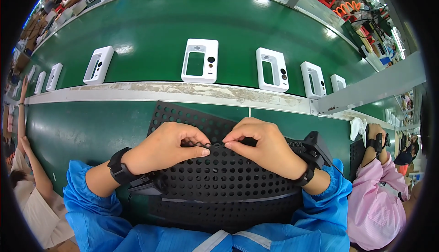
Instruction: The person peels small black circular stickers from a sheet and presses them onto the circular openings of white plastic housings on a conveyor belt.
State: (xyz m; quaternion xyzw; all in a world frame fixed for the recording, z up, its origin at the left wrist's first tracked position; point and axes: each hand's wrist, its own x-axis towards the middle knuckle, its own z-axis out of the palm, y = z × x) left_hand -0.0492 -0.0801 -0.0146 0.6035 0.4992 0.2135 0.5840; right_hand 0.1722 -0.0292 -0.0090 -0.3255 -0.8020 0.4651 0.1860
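A black sheet (219, 179) full of round holes lies in front of me, with another perforated black layer (224, 215) beneath its near edge. Above the sheet's middle, my left hand (171, 147) has its thumb and fingers pinched together. My right hand (263, 144) faces it in a similar pinch, with a small gap between the two sets of fingertips. Small dark bits show at the left fingertips, too small to tell from the sheet behind. What either hand holds, if anything, cannot be made out. Black straps with boxy devices sit on both wrists.
Beyond a worn pale rail (183, 93), several white housings with rectangular openings, such as one housing (211, 71), stand along a green conveyor belt (151, 28). A grey metal beam (370, 87) crosses at right. Co-workers sit on both sides; one pink sleeve (375, 206) is close by.
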